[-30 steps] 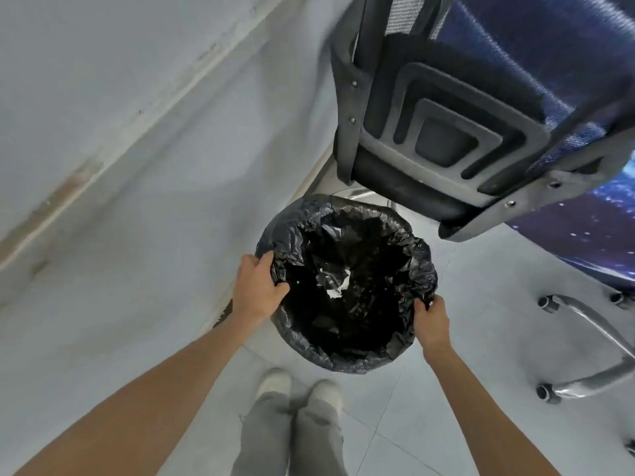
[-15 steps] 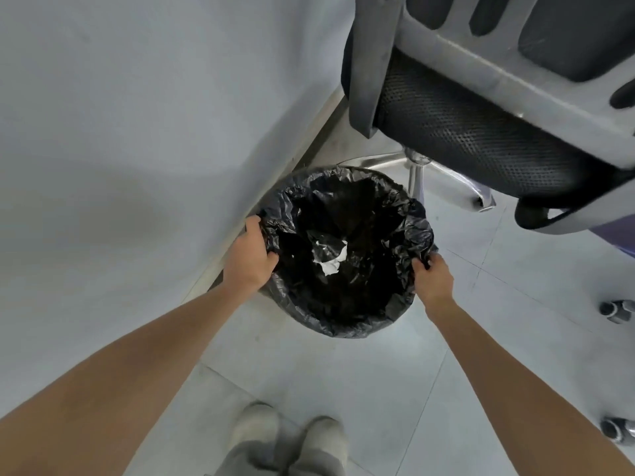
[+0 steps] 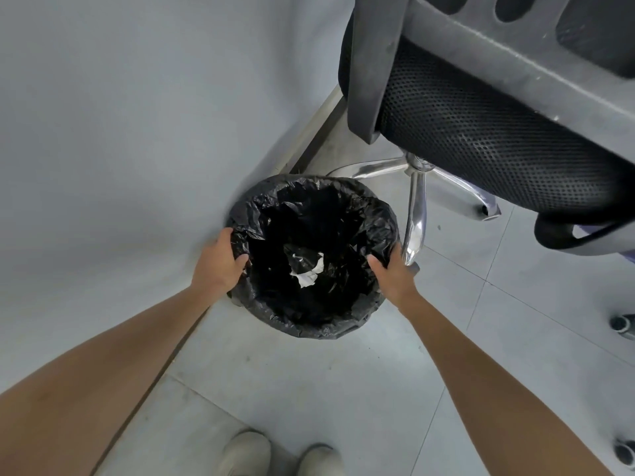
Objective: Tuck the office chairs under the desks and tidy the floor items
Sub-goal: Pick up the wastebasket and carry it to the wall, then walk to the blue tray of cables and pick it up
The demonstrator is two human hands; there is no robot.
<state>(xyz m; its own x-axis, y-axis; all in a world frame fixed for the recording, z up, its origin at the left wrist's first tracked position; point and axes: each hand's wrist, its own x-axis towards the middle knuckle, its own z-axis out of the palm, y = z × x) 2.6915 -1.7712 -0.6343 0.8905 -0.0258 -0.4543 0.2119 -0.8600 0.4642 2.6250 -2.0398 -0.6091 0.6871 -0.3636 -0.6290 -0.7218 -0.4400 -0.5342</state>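
Shoes: two pale shoes [image 3: 281, 456] at the bottom edge, standing on the tiled floor [image 3: 309, 389]; toes toward the bin
Arms: both bare forearms reach forward and down from the lower corners; they converge on the bin's rim
Left hand: the left hand [image 3: 220, 266] is closed on the left side of the rim; thumb hooked inside over the liner, fingers outside against the wall side
Right hand: the right hand [image 3: 391, 273] is closed on the right side of the rim; thumb inside, fingers wrapped outside
Bin: a round waste bin [image 3: 309, 324] lined with a black plastic bag [image 3: 347, 214]; it sits just beside the grey wall [image 3: 137, 132] on the left; whether it rests on the floor or is lifted, I cannot tell
Contents: a scrap of white crumpled paper [image 3: 307, 274] lies low in the bag
Chair: an office chair [image 3: 498, 125] with black mesh and grey frame looms beyond the bin at upper right; its chrome base [image 3: 415, 207] stands just behind the bin, one leg close to the right hand
Far right: dark castors [image 3: 622, 326] of another chair at the frame's edge
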